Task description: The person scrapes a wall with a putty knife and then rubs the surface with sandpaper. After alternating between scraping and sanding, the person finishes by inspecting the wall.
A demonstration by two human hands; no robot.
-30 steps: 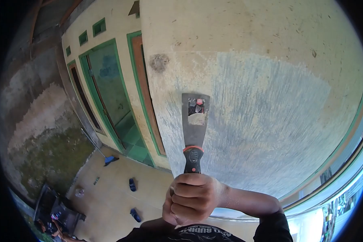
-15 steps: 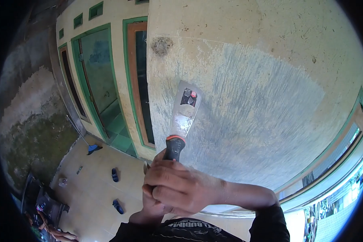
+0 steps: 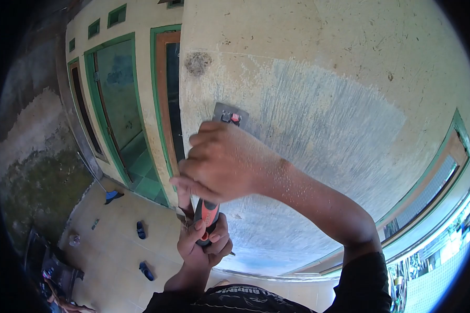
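Scraper [image 3: 228, 116] sits in the middle of the frame with its flat blade on the scratched wall [image 3: 339, 130], its red and black handle gripped tight by the left hand [image 3: 203, 242] low down, while the right hand [image 3: 227, 161] lies curled over the blade.

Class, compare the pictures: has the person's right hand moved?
Yes. The right hand has moved up, off the scraper handle onto the blade, nearer the wall's dark patch.
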